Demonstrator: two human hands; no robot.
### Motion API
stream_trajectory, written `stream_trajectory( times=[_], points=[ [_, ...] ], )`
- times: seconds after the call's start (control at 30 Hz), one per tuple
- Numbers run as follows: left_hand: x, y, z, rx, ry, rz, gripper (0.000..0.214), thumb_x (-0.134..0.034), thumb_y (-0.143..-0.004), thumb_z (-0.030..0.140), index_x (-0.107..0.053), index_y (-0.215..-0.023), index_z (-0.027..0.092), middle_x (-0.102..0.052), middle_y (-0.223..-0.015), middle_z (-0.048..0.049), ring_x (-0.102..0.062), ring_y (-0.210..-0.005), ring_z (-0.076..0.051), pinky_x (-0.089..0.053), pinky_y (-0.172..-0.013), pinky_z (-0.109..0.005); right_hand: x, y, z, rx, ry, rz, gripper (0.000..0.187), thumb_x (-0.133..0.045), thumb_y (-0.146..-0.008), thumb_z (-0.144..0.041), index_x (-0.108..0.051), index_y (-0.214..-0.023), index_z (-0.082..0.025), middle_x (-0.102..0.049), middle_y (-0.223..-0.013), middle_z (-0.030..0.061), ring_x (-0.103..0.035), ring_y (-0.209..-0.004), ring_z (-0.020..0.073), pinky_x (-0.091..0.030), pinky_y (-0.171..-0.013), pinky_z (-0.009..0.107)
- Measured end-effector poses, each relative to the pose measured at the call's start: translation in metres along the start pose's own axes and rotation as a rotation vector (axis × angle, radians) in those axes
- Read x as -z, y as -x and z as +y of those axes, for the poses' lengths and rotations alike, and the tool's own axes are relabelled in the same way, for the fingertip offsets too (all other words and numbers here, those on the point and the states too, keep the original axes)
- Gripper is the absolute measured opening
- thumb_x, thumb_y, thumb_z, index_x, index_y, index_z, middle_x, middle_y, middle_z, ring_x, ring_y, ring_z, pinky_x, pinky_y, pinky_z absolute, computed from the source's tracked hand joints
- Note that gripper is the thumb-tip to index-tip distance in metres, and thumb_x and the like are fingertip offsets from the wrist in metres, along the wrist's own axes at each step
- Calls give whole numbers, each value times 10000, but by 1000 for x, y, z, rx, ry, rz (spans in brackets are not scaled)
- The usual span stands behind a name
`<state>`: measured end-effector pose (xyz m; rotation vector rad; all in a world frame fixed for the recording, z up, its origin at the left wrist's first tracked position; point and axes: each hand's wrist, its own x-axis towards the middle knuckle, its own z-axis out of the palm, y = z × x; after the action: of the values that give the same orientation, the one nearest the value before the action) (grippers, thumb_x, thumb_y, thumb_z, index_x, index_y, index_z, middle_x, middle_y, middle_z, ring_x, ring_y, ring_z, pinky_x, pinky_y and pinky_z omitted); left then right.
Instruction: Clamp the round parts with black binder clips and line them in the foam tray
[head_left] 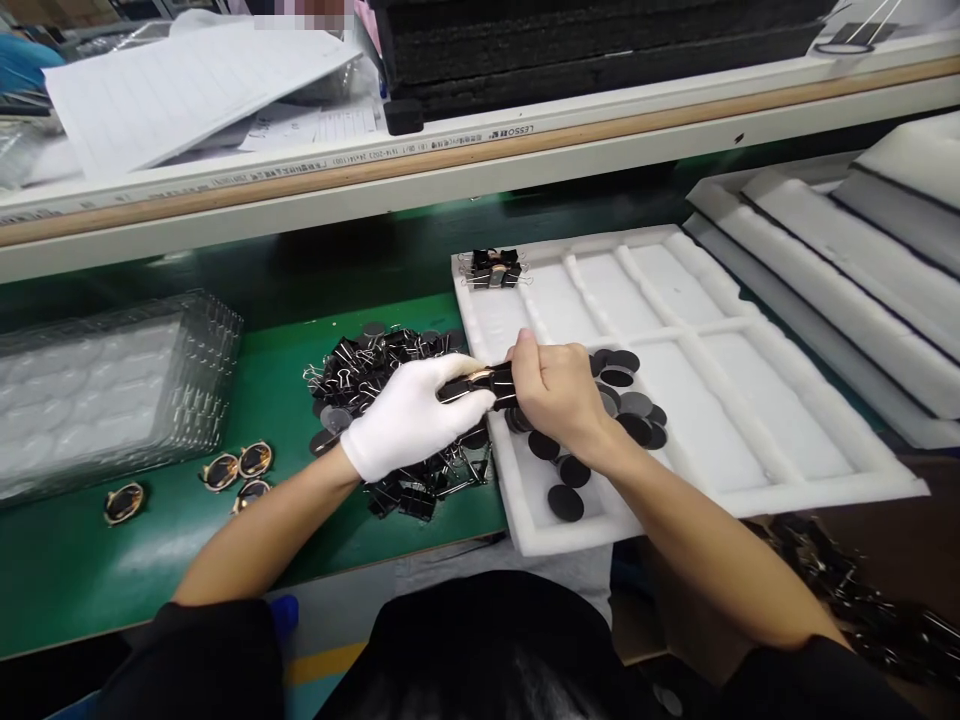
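The gloved left hand (412, 415) and bare right hand (559, 390) clamp their fingers on black clips (456, 390) lying sideways between them.

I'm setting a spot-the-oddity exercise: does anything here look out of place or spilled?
Nothing looks plainly damaged. Black discs lie scattered and overlapping in the tray, and more mingle with the heaped clips, which looks untidy, though perhaps normal here. Also, the left hand is gloved while the right hand is bare.

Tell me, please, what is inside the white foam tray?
Round, mostly black discs and, in the far-left corner, black binder clips. The right hand and forearm hide whatever lies beneath them.
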<state>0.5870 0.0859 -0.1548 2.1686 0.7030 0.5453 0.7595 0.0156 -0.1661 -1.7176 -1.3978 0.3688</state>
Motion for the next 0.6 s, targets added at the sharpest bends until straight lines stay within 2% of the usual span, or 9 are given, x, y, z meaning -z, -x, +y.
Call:
stream_trajectory(
  times=[0.07,0.13,0.2,0.3,0.4,0.47,0.6],
  points=[
    [-2,0,2,31,10,45,181,-637,-890,253,-760,-1015,210,-802,-977,-8,-749,-881,-202,-593,-791,-309,-3,1,-1,-52,-34,57,553,-404,-1022,-312,-365,-472,-261,-383,-438,-9,-388,-454,167,-251,-604,360],
    [-2,-1,2,35,4,38,168,-632,-895,259,-756,-998,210,-799,-964,-9,-744,-873,-200,-587,-780,-308,-4,1,-1,-64,-26,51,552,-402,-1023,-311,-359,-475,-262,-384,-437,-7,-387,-455,170,-247,-613,364],
    [0,-3,-2,18,4,-27,189,-644,-906,311,-746,-1027,208,-796,-1006,-21,-741,-908,-206,-587,-812,-319,-1,-1,1,-31,22,9,541,-382,-1019,-313,-365,-480,-262,-423,-449,7,-400,-464,176,-250,-626,369],
    [5,-12,-8,29,21,-115,364,-690,-890,445,-711,-1156,198,-782,-1104,-60,-732,-939,-223,-592,-802,-343,11,-8,7,30,96,-6,539,-362,-1020,-337,-328,-487,-264,-427,-448,14,-391,-452,174,-233,-616,371],
    [6,-30,-7,52,-41,-129,386,-690,-881,502,-732,-1094,183,-779,-967,-51,-706,-812,-208,-564,-707,-325,28,-19,17,99,141,-2,558,-363,-1029,-382,-267,-492,-263,-366,-421,-2,-363,-423,162,-229,-595,366],
    [4,-45,-2,14,-107,-166,362,-672,-894,496,-752,-1051,179,-774,-917,-35,-694,-794,-199,-546,-727,-318,39,-27,26,119,208,-47,562,-354,-1027,-397,-247,-490,-268,-349,-410,-2,-372,-417,163,-257,-592,362],
    [-4,-75,9,-26,-196,-238,386,-646,-909,496,-764,-1073,166,-784,-945,-33,-702,-834,-205,-531,-767,-317,53,-40,48,72,318,-77,554,-285,-1042,-383,-309,-500,-273,-450,-441,30,-522,-492,202,-348,-639,361]
  ],
)
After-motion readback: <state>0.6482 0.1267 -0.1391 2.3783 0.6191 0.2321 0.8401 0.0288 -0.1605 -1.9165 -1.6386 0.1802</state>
